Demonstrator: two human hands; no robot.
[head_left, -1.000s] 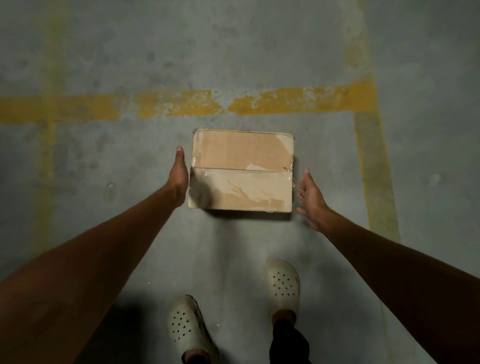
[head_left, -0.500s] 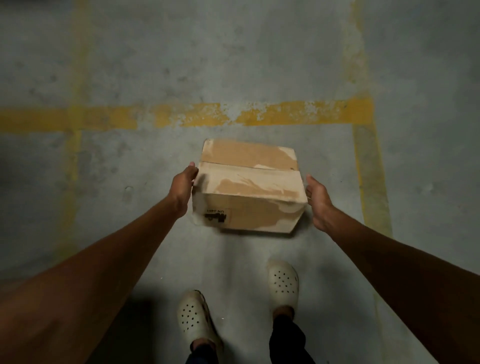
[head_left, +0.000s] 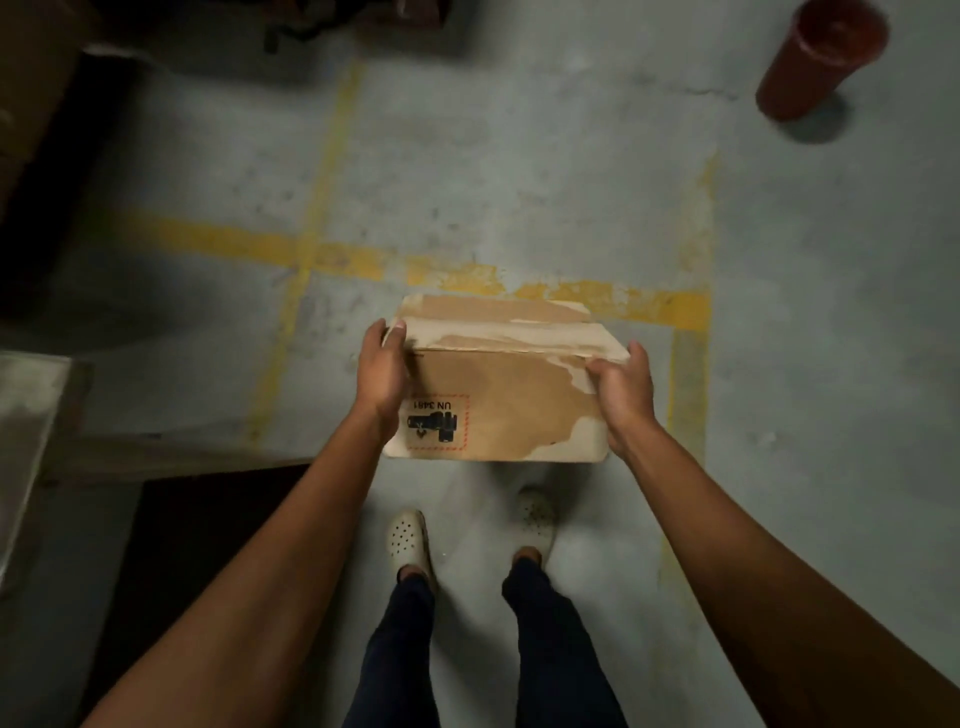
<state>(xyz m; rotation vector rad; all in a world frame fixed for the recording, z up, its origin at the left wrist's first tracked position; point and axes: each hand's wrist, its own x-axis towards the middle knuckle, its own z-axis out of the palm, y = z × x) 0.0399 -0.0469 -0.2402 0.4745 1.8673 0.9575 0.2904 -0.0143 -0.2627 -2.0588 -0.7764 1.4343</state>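
Hands: we find the left hand (head_left: 382, 374) and right hand (head_left: 623, 395) gripping opposite ends of the cardboard box (head_left: 498, 400), digits hooked over its top edge, so the load is shared. It hangs at frame centre, clear of the floor (head_left: 519, 156). Half a second earlier it sat tilted, lower down.

Warehouse, bare concrete floor (head_left: 519, 171), worn yellow floor lines (head_left: 332, 140)
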